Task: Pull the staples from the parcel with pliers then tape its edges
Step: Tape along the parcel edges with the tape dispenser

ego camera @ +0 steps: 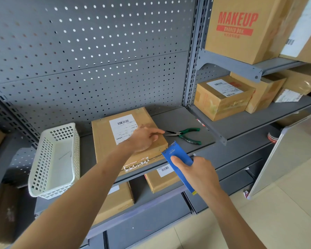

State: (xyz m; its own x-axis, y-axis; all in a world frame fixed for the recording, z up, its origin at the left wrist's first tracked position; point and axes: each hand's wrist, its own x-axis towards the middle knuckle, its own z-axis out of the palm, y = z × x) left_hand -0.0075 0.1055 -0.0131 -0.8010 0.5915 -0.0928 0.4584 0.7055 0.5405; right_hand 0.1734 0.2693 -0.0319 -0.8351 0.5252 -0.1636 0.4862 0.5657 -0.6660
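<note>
The flat cardboard parcel (127,139) lies on the grey shelf (178,119), stiff and light-looking, and the left hand (144,139) rests on its top with loosely curled fingers, steadying it. To the right lie the green-handled pliers (184,135), untouched, and the right hand (197,169) grips a blue tape dispenser (178,159) at the parcel's near corner.

Bare grey shelf (178,119) open behind and right of the pliers (186,134); parcel (106,141) fills the shelf's middle, white basket (43,159) just beside it on the left; upright post (192,69) and bracket (208,123) wall the right end; pegboard (79,51) closes the back.
</note>
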